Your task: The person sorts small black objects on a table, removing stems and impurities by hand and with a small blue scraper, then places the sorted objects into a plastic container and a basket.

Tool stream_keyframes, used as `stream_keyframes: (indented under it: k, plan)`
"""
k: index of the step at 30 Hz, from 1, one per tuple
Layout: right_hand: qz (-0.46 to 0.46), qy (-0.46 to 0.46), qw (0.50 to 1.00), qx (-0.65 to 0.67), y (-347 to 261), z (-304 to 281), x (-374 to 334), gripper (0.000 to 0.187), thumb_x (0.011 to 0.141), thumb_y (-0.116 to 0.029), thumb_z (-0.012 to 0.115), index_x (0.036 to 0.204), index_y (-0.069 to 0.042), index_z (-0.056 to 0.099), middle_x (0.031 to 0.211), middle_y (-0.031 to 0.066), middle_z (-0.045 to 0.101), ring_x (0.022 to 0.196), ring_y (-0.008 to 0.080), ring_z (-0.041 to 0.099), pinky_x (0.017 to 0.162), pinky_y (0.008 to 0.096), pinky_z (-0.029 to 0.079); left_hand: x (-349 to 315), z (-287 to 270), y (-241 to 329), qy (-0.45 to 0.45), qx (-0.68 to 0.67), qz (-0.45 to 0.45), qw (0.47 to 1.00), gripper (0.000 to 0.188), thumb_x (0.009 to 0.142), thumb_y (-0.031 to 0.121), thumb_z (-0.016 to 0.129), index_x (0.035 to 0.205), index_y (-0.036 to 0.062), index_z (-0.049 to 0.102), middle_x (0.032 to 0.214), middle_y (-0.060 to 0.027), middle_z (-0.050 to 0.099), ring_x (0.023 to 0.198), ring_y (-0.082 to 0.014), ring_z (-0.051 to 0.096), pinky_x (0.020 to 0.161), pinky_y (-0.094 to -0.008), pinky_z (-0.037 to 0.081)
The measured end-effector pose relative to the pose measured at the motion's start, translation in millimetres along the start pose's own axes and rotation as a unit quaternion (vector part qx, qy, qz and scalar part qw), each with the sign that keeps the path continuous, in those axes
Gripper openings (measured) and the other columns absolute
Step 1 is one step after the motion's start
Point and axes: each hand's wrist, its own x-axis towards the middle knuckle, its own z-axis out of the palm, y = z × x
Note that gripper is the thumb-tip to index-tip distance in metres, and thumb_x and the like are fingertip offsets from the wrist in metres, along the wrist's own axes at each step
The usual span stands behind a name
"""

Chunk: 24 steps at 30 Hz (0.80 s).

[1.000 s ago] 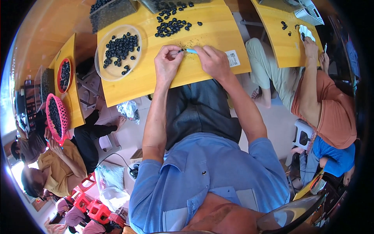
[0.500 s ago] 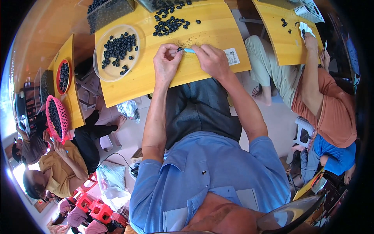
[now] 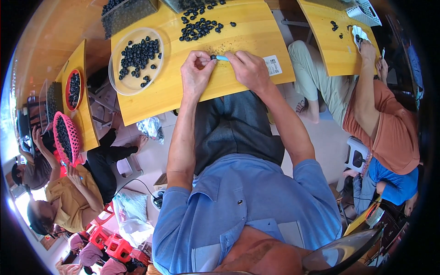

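Note:
Between the fingertips of my left hand (image 3: 196, 73) is a small round black piece (image 3: 213, 57). My right hand (image 3: 250, 71) is closed around a slim light-blue tool (image 3: 222, 58), its end against the piece; the tip is too small to make out. Both hands are over the near part of the yellow table (image 3: 178, 96). To their left stands a clear round tub (image 3: 127, 86) with many black pieces inside. Beyond my hands lie loose black pieces (image 3: 199, 31), some with a visible hole. Dark crumbs are scattered just past my fingers.
A white label (image 3: 273, 66) lies by my right hand. Clear bins (image 3: 130, 18) stand at the table's far edge. On the right, a co-worker in orange (image 3: 389, 123) works at another table. On the left, a pink basket (image 3: 77, 133) and a red bowl (image 3: 82, 94) hold dark pieces.
My hands stay nearly in place, with the blue tool still at the black piece. On the left, a co-worker has raised one hand beside the pink basket.

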Motion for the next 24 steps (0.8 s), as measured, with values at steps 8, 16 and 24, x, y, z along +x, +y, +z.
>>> stream_keyframes:
  k: [8,16,24]
  plan:
    - [0.027,-0.024,0.999,0.002,1,2,-1,0.026,0.088,-0.007,0.066,0.113,-0.006,0.073,0.084,0.0075,0.06,0.077,0.0251,0.069,0.066,0.0402,0.058,1,-4,-8,-0.032,-0.159,0.067,0.985,0.024,0.092,-0.012,0.076,0.1,0.0029,0.059,0.105,-0.0077,0.07,0.081,-0.0057,0.062,0.069,-0.0211,0.051]
    - [0.035,0.005,0.999,-0.012,0,1,-1,0.029,0.086,-0.005,0.068,0.115,-0.006,0.073,0.085,0.0062,0.06,0.077,0.0231,0.068,0.065,0.0383,0.058,1,-2,-2,0.0,-0.149,0.054,0.987,0.025,0.09,-0.013,0.077,0.098,0.0037,0.06,0.11,-0.0091,0.07,0.081,-0.0048,0.06,0.074,-0.0212,0.052]
    - [-0.014,0.009,1.0,-0.01,0,-1,-1,0.026,0.088,-0.007,0.069,0.113,-0.005,0.074,0.081,0.0053,0.055,0.073,0.0209,0.066,0.062,0.0365,0.056,-1,-2,0,-0.012,-0.082,0.018,0.996,0.019,0.092,-0.008,0.078,0.096,0.0019,0.062,0.102,-0.0028,0.069,0.079,-0.002,0.057,0.071,-0.0194,0.049]
